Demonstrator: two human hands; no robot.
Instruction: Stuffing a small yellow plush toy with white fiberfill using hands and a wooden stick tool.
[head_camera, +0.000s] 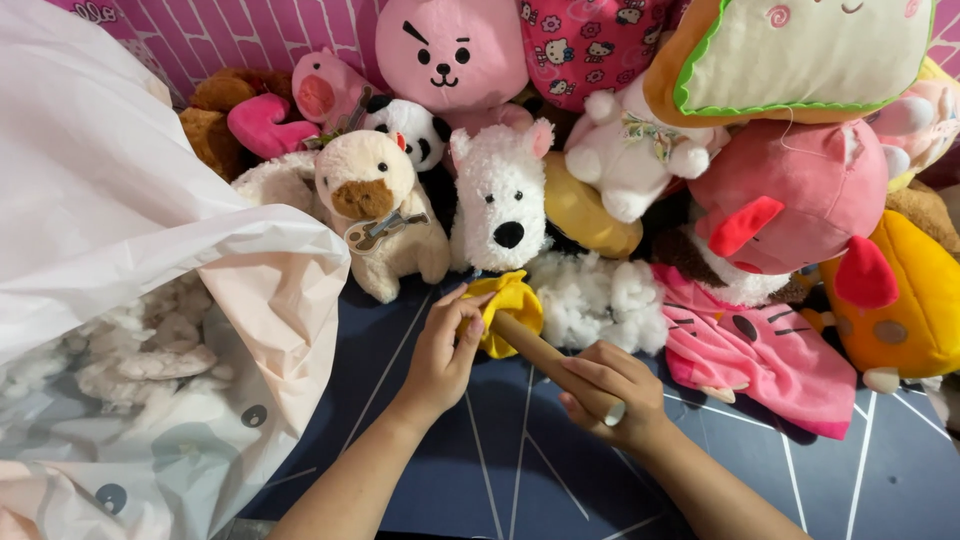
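Left hand (445, 352) pinches the limp yellow plush skin (510, 305), right hand (605, 392) grips the wooden stick (545, 352) poked inside, so filling looks barely begun, white stuffing (595, 292) piled just beyond.

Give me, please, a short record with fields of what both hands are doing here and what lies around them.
left hand: pinches the yellow fabric piece
right hand: grips a wooden stick whose far end is in the yellow fabric
surface: dark blue mat with white lines
beside: loose white stuffing, white dog plush
left side: large white bag of stuffing
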